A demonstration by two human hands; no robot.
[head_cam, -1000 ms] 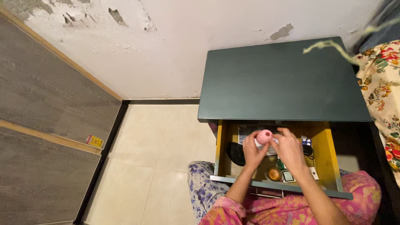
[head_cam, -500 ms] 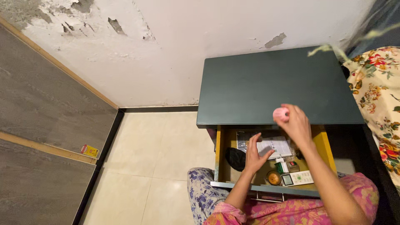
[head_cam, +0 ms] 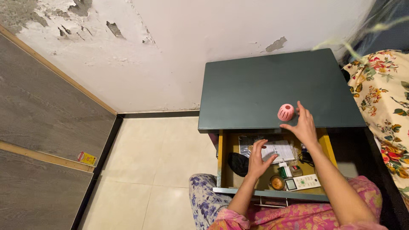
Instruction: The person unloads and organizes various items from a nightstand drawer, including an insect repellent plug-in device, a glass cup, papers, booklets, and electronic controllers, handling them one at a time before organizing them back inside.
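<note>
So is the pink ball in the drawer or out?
Out. The pink ball sits on the dark green tabletop, beside the right hand, above the open drawer.

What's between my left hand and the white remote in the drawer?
In the head view, a green-and-white tube lies between the left hand and the white remote.

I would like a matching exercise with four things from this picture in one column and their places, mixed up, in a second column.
Things:
1. pink ball
2. remote
3. left hand
4. yellow tag

Places:
A. at the front of the open drawer
B. on the wooden panel, far left
C. on the dark green tabletop, beside the right hand
D. over the papers in the drawer

Pairs: 1-C, 2-A, 3-D, 4-B
</note>
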